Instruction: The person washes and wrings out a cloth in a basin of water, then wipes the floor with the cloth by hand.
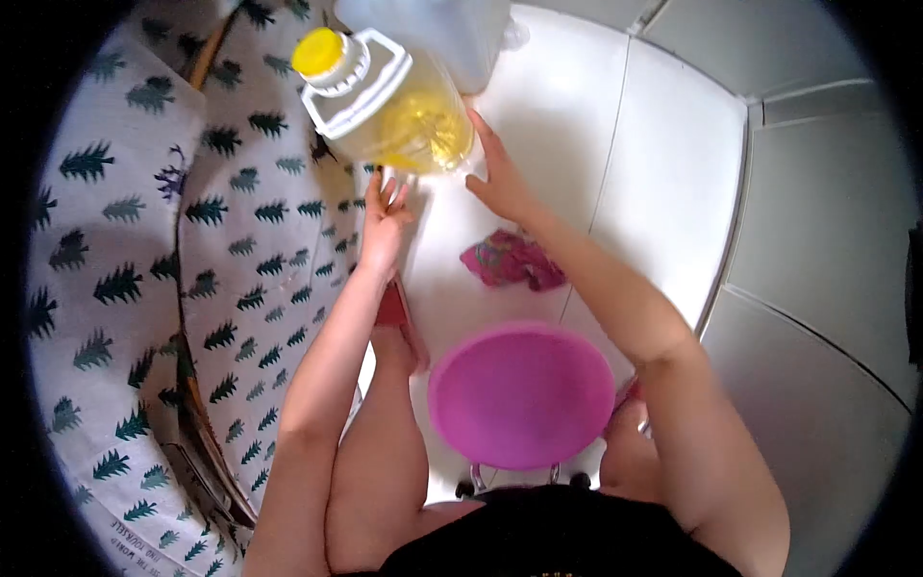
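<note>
Apparently mid-handling, the oil bottle [409, 120] sits beside the tree-print cloth [260, 212], with the right hand [500, 178] spread wide at its base and the left hand [386, 226] half-open just below, though whether either grips it I cannot tell.

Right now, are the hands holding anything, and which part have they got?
I can't tell for sure. The right hand is at the base of the yellow-capped bottle, the left hand near its side, but no firm grip shows.
</note>
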Motion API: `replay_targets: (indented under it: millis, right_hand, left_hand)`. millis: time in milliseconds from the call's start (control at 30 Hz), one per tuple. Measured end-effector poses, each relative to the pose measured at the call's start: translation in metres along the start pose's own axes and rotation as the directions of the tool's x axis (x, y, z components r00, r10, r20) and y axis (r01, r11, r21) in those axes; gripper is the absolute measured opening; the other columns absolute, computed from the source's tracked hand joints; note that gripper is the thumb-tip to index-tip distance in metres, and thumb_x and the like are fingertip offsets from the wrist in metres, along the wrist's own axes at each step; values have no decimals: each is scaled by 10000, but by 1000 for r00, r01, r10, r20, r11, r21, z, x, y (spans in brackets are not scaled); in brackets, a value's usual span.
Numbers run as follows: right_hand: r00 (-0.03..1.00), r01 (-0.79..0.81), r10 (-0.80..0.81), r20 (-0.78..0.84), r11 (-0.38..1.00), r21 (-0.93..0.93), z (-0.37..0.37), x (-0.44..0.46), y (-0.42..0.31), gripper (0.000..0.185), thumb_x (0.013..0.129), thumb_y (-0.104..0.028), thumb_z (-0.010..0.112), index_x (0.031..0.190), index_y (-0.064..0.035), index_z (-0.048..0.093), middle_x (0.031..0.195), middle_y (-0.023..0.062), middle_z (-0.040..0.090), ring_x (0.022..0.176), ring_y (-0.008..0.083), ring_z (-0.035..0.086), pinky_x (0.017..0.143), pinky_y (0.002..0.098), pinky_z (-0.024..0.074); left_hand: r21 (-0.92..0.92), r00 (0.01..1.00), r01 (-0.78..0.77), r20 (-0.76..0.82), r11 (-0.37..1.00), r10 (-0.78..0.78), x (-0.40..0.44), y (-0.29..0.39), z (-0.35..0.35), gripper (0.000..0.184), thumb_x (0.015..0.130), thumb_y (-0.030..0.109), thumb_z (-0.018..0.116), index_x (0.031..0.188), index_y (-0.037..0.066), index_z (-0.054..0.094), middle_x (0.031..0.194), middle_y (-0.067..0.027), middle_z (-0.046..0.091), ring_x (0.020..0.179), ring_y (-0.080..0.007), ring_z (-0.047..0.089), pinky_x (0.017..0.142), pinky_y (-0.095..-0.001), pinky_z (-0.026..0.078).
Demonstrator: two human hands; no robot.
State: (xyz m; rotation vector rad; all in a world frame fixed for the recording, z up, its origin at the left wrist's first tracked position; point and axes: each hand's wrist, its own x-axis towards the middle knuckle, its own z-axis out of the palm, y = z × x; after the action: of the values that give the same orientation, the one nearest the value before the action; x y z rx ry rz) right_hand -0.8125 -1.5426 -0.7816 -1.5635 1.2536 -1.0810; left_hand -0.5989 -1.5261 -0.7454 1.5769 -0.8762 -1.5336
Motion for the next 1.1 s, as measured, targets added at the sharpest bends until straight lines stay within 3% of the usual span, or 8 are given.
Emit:
replay_targets:
  millis: [67,167,233,333,700,933,1067,1100]
  right_hand:
    - [993,84,-66,97,977,-195,-17,-27,5,803,794,-21,609,1526,-129,297,1548,162,327,1443,379,271,1187,470,246]
    - [939,223,-97,331,902,-369,-40,-91,5,719,784,-91,655,1464,-114,420,1525,168,370,1412,392,324,1182,478,264]
    - [885,283,-62,461,858,-428,-48,-136,7,697,773,-129,681,1437,-117,468,1542,130,368,1424,360,327,1180,472,275]
    - [830,338,-2,557,796,-502,-54,-178,24,642,811,-161,647,1430,-122,479,1567,94,345,1441,310,320,1177,469,286]
    - [909,328,-59,413,712,-621,7,-127,49,578,892,-138,536,1456,-80,425,1560,116,349,1433,311,324,1161,449,280]
    - [959,177,0,285,785,-594,91,-73,31,581,947,-164,509,1493,-48,344,1589,165,258,1449,337,265,1136,533,248]
    - [945,145,52,323,819,-555,125,-45,25,560,912,-128,524,1450,-27,404,1568,163,298,1446,324,266,1129,532,255]
    - [958,155,9,286,823,-547,130,-44,26,527,861,-90,548,1383,-47,493,1530,125,381,1432,293,306,1129,517,263]
  left_hand:
    - [233,998,-33,67,972,17,-11,-37,5,683,788,-128,473,1438,67,395,1459,-141,444,1296,-252,488,1086,-349,396]
    - [595,843,-502,497,628,205,-51,-59,13,557,765,-70,558,1305,67,539,1398,-138,506,1262,-320,501,1085,-416,400]
    - [526,643,-748,726,404,244,-63,-75,26,548,749,-4,612,1289,80,568,1366,-156,527,1272,-354,480,1110,-471,369]
    - [509,537,-841,825,181,176,-73,-95,42,562,733,29,645,1286,101,578,1415,-145,487,1324,-326,437,1134,-473,342]
    - [622,579,-762,779,-182,238,4,-98,15,395,904,131,492,1295,136,550,1468,-22,455,1401,-252,383,1149,-444,337]
    - [778,754,-619,627,-107,196,41,-66,-36,390,956,143,420,1344,125,461,1524,-28,405,1444,-246,350,1185,-463,258]
    - [843,849,-520,490,140,198,44,-54,-56,377,936,79,436,1313,79,450,1479,-91,432,1395,-316,394,1116,-458,379]
    - [828,808,-557,525,60,268,44,-56,-62,365,911,56,474,1274,51,449,1439,-114,444,1278,-357,507,997,-462,492]
